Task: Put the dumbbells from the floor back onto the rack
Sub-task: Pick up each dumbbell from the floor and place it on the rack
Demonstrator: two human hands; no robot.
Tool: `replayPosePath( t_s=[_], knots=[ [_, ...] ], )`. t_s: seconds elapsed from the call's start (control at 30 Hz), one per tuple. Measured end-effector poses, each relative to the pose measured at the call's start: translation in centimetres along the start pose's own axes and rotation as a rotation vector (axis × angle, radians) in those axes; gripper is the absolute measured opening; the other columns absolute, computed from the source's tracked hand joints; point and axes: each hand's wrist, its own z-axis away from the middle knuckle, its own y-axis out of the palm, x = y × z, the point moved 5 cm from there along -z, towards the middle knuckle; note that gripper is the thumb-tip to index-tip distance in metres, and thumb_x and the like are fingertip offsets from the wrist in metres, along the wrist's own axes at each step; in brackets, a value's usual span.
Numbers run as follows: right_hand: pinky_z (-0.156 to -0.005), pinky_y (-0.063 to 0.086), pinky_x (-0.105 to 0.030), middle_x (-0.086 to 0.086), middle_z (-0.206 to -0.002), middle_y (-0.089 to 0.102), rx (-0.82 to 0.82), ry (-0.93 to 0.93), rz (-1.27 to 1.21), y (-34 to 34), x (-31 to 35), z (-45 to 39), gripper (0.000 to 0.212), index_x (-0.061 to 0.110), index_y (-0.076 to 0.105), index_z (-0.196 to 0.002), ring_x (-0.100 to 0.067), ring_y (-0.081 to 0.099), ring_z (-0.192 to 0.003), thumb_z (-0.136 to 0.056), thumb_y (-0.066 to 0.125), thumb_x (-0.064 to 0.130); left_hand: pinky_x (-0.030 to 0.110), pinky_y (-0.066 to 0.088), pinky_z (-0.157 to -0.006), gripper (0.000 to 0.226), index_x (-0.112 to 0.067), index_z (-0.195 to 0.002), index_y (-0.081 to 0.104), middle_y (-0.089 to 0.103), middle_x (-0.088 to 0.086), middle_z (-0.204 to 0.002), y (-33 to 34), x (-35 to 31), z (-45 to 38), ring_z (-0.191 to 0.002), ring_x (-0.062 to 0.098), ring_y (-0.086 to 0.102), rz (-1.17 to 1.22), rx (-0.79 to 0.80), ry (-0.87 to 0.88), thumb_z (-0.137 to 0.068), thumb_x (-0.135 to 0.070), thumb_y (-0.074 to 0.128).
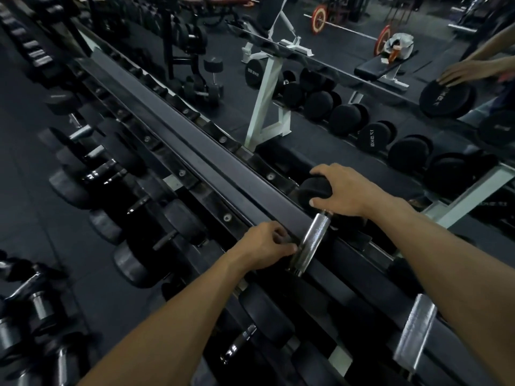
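Observation:
A black dumbbell with a knurled chrome handle (312, 240) lies across the top tier of the long black rack (178, 151). My right hand (345, 190) grips its far black head (315, 190), fingers curled over the top. My left hand (264, 246) is curled at the near end of the handle, against the rack's front rail; the near head is hidden in the dark beneath it. A second dumbbell with a chrome handle (415, 332) lies on the same tier at the lower right.
Several black dumbbells (122, 190) fill the lower tier to the left, and more lie on the floor at the lower left (33, 307). A mirror behind the rack reflects a white rack frame (264, 107), a bench, a red-plated barbell (351, 29) and my hand.

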Motion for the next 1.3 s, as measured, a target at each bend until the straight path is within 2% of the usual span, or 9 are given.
replayPosePath(
  t_s=[0.13,0.3,0.43,0.53,0.7,0.87,0.97,1.07,1.3],
  knots=[
    [-0.102,0.044,-0.043,-0.008,-0.136,0.05,-0.009,-0.119,0.037,0.4,4.7,-1.2,0.073,0.02,0.038,-0.146,-0.027,0.049,-0.124,-0.084,0.069,0.044,0.028,0.049,-0.083,0.048,-0.019,-0.125,0.054,0.06,-0.006,-0.106,-3.1,2.3,1.9,-0.098,0.015,0.061,0.033,-0.116,-0.038,-0.084,-0.042,0.068],
    [-0.103,0.041,-0.043,-0.008,-0.139,0.048,0.057,-0.291,0.087,2.9,13.6,-2.2,0.073,0.02,0.035,-0.147,-0.027,0.045,-0.128,-0.087,0.066,0.045,0.022,0.044,-0.078,0.046,-0.023,-0.123,0.055,0.061,-0.006,-0.111,-7.3,8.5,7.3,-0.098,0.012,0.059,0.036,-0.205,-0.134,-0.084,-0.045,0.067],
    [-0.101,0.043,-0.042,-0.01,-0.139,0.05,0.118,-0.386,0.114,6.1,22.1,-2.7,0.075,0.02,0.036,-0.148,-0.028,0.049,-0.126,-0.085,0.068,0.045,0.035,0.05,-0.092,0.042,-0.02,-0.122,0.055,0.06,-0.005,-0.112,-10.3,14.6,12.9,-0.103,0.017,0.06,0.069,-0.236,-0.216,-0.087,-0.041,0.065],
    [-0.098,0.045,-0.04,-0.007,-0.136,0.049,0.177,-0.44,0.136,9.2,29.1,-2.5,0.076,0.023,0.034,-0.148,-0.027,0.051,-0.123,-0.085,0.068,0.046,0.035,0.05,-0.095,0.047,-0.022,-0.128,0.051,0.057,-0.004,-0.119,-12.2,19.9,17.7,-0.108,0.016,0.058,0.104,-0.253,-0.29,-0.088,-0.044,0.063],
    [-0.094,0.046,-0.04,-0.007,-0.134,0.049,0.267,-0.535,0.16,15.4,41.2,-1.2,0.078,0.024,0.03,-0.149,-0.028,0.053,-0.12,-0.085,0.067,0.046,0.027,0.049,-0.091,0.052,-0.021,-0.13,0.051,0.058,-0.003,-0.116,-15.2,29.4,26.6,-0.103,0.013,0.059,0.11,-0.34,-0.379,-0.087,-0.044,0.066],
    [-0.098,0.045,-0.042,-0.004,-0.134,0.048,0.358,-0.652,0.187,22.4,52.4,0.0,0.076,0.025,0.029,-0.149,-0.027,0.051,-0.123,-0.086,0.065,0.047,0.035,0.046,-0.095,0.051,-0.019,-0.129,0.051,0.059,0.002,-0.124,-17.6,38.1,34.6,-0.116,0.02,0.056,-0.04,-0.376,-0.486,-0.086,-0.044,0.064],
    [-0.097,0.045,-0.041,-0.003,-0.135,0.048,0.4,-0.728,0.201,26.9,57.8,0.2,0.074,0.026,0.028,-0.149,-0.026,0.05,-0.123,-0.087,0.063,0.046,0.03,0.044,-0.085,0.047,-0.021,-0.127,0.05,0.059,0.001,-0.125,-18.1,43.1,38.1,-0.115,0.022,0.055,-0.073,-0.378,-0.571,-0.087,-0.044,0.061],
    [-0.096,0.046,-0.042,-0.002,-0.132,0.048,0.466,-0.799,0.228,31.7,61.7,0.3,0.071,0.026,0.03,-0.148,-0.025,0.05,-0.121,-0.088,0.063,0.044,0.034,0.047,-0.086,0.044,-0.023,-0.123,0.052,0.059,0.0,-0.123,-17.5,47.6,40.3,-0.112,0.023,0.057,-0.046,-0.367,-0.656,-0.086,-0.045,0.06],
    [-0.09,0.049,-0.038,-0.003,-0.127,0.05,0.605,-0.948,0.362,44.3,66.3,-3.0,0.066,0.022,0.034,-0.147,-0.024,0.052,-0.115,-0.09,0.062,0.04,0.04,0.047,-0.095,0.052,-0.023,-0.136,0.042,0.052,0.002,-0.133,-14.8,57.7,39.9,-0.12,0.026,0.054,-0.041,-0.289,-0.8,-0.091,-0.047,0.053]
  ],
)
